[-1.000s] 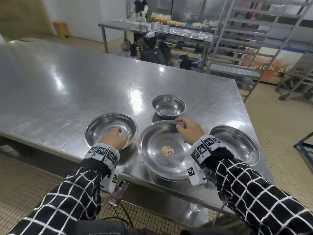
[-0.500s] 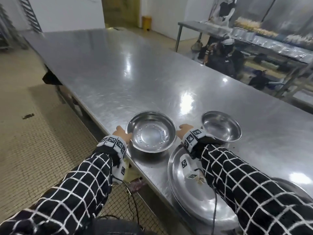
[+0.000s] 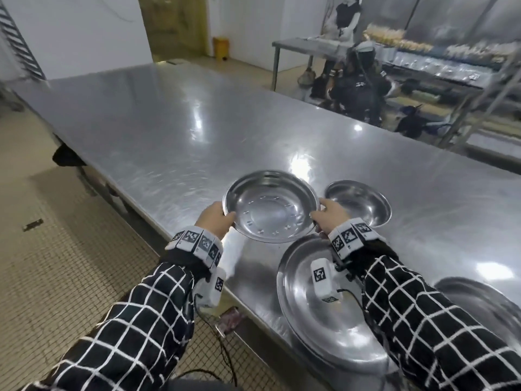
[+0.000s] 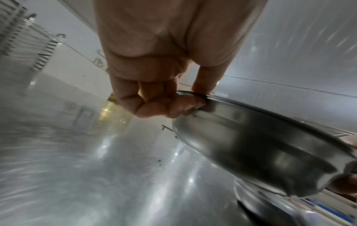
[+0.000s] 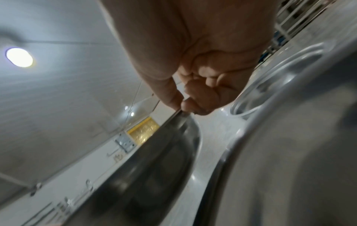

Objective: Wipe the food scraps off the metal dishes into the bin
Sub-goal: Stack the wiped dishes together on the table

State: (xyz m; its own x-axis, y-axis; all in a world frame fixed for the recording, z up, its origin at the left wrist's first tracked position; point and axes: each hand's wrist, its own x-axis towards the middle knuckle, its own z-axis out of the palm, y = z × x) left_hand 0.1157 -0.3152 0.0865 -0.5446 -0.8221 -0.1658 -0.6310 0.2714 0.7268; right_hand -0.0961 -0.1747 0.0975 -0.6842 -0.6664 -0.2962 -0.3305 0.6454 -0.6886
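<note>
Lifted now off the steel table, bowl held by both hands.

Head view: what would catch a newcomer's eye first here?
A shiny metal bowl lifted off the steel table, its rim gripped by the left hand and the right hand. Nearer, a large flat dish lies under the right forearm; a smaller bowl sits right of the held one.

Free: steel table bare to the left and far side of the held bowl | Blocked right: small bowl just beside right hand | Blocked near: large plate under the right wrist | Far right: another dish at the table edge | Left hand at table's near edge, open floor beyond.
</note>
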